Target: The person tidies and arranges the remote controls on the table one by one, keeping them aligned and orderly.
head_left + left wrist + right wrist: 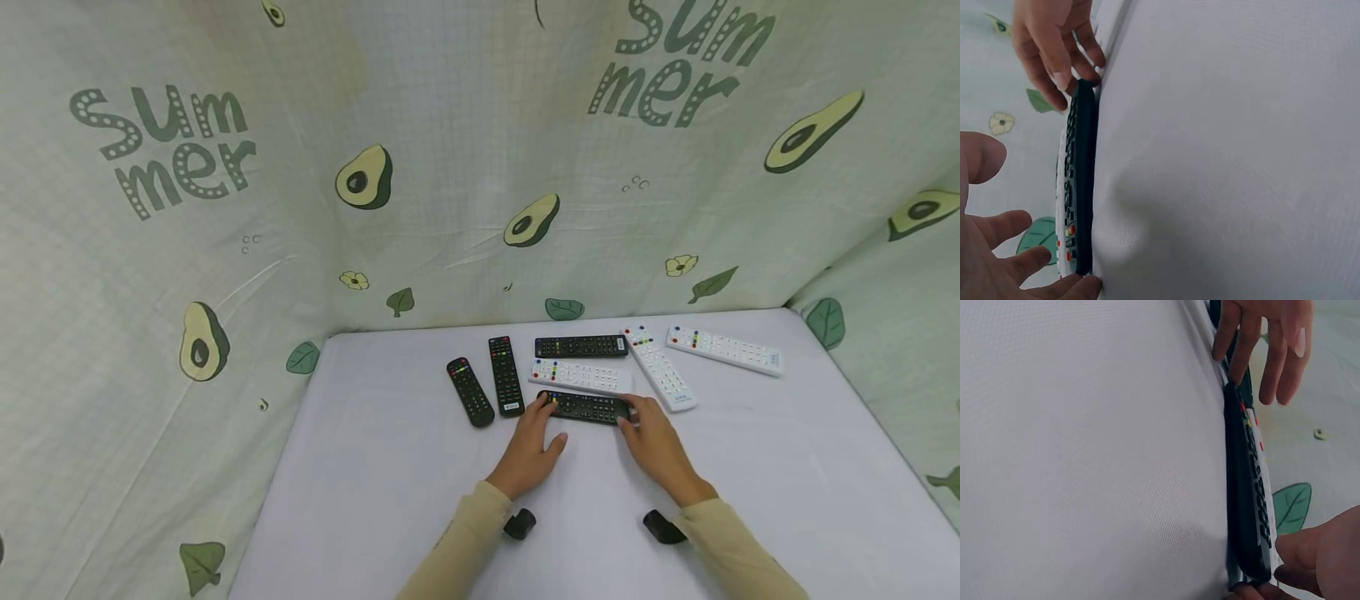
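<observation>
A black remote control [587, 407] with small coloured buttons lies crosswise on the table, button side up, nearest the person. At its left end the left hand [528, 454] touches it with extended fingertips, thumb held apart. My right hand [656, 442] pinches the right end, with thumb [624, 427] at the near corner and a finger at the far edge. In the right wrist view, this remote [1247, 487] reaches from the left hand's fingertips to the right hand's fingers. Just behind it lies a white remote [577, 377], parallel to it.
Another black remote [581, 347] lies behind the white one. Two more black remotes [470, 392] stand lengthwise at the left. At the right are a slanted white remote [662, 371] and another white remote [725, 350]. A printed curtain [450, 167] hangs behind the white-covered table [360, 500].
</observation>
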The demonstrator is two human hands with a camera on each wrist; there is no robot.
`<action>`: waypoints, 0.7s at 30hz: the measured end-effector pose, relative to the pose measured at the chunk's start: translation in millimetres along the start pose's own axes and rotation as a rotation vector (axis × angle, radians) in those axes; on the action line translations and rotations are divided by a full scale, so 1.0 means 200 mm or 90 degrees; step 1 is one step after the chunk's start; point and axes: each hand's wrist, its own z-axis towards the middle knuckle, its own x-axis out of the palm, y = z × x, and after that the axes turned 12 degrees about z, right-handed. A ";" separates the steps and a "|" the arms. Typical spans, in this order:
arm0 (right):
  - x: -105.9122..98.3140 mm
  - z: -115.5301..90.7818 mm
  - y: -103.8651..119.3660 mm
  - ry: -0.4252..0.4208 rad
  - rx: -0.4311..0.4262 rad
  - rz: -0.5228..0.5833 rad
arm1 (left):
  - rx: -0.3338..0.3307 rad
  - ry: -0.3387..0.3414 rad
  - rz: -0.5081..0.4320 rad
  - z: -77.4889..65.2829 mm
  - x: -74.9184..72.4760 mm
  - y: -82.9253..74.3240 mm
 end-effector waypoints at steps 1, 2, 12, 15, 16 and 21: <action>0.00 0.00 0.00 -0.003 -0.001 0.003 | -0.001 0.000 -0.002 0.00 0.00 0.00; 0.00 0.01 0.00 -0.004 -0.001 0.004 | -0.001 0.000 -0.002 0.00 0.00 0.00; 0.00 0.02 -0.02 -0.004 0.024 0.037 | -0.004 0.006 -0.051 0.00 0.00 0.00; -0.01 0.01 -0.02 -0.001 0.037 0.055 | -0.002 -0.003 -0.086 0.00 0.01 0.01; -0.01 0.00 -0.02 -0.001 0.041 0.061 | -0.004 -0.005 -0.101 0.00 0.01 0.01; -0.02 -0.02 -0.02 -0.005 0.062 0.085 | -0.018 -0.010 -0.170 -0.01 0.01 0.01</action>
